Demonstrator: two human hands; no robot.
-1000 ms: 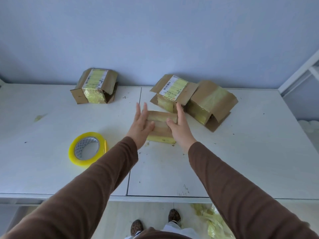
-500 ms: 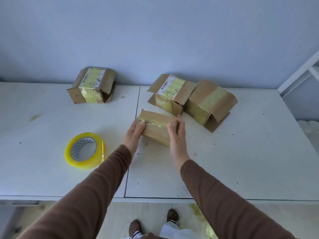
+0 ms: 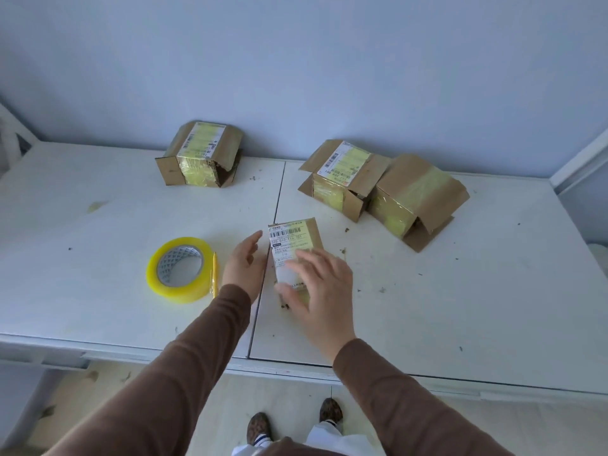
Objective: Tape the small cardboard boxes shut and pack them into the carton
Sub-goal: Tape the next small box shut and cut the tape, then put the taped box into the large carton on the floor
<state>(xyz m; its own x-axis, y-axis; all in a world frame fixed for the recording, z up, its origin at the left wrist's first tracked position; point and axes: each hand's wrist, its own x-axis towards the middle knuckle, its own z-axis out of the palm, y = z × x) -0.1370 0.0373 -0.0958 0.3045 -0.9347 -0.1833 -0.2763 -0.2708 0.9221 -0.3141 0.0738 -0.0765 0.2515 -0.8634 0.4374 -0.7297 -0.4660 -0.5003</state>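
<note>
1. A pale blue wall [image 3: 296,60] fills the upper half of the view, with a white frame [image 3: 579,159] slanting down its right edge.
2. The white table [image 3: 98,291] stands against that wall. A seam runs down its middle, and its top is speckled with dark crumbs and a yellowish stain toward the left.
3. Below the table's front edge lies a light floor [image 3: 115,406] with two brown shoes [image 3: 330,411] on it.
4. Two brown boxes sit at the back right of the table, touching each other: the plain box [image 3: 418,199] and the labelled box [image 3: 342,176], both banded in yellowish tape with flaps loose.
5. A third box [image 3: 200,154] stands alone at the back left, near the wall.
6. The tape roll [image 3: 181,269] lies flat, left of the seam.
7. The small box [image 3: 294,245] lies on the table just right of the seam, label up, its near end hidden by the right hand.
8. The right hand [image 3: 320,291] is over it, fingers spread and blurred; whether they press the box cannot be told.
9. The left hand [image 3: 245,268] is just beside the box's left edge, fingers straight and together; contact is unclear.
10. No carton can be made out, and the label print is too small to read.
</note>
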